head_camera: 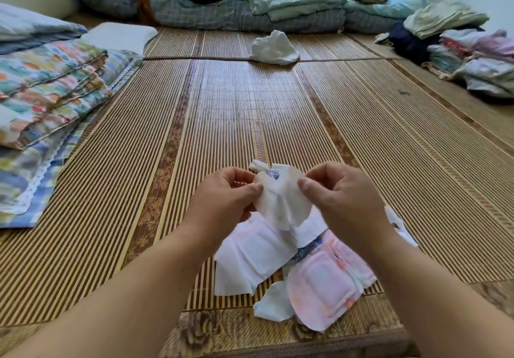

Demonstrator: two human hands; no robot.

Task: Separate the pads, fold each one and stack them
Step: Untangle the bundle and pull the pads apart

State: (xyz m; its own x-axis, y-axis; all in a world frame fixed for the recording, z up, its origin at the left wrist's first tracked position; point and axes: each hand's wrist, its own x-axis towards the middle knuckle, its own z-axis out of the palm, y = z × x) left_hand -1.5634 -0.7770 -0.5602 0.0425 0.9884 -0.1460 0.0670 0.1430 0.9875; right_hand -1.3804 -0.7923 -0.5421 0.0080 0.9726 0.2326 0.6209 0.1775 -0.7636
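Pad, soft white oval fabric with small blue printed mark [281, 196], held raised above the near edge of the striped bamboo mat [222, 113]. Left hand [230, 193] pinches its left edge between thumb and fingers; right hand [339, 191] pinches the right edge likewise. Loose pile of unfolded white and pale pink pads [294, 263] lies directly beneath, not yet stacked. Risk: limp fabric may sag or slip from the pinch, giving a crooked fold or dropping into the pile. Crumpled white cloth [274, 47] lies well apart, toward the mat's far edge.
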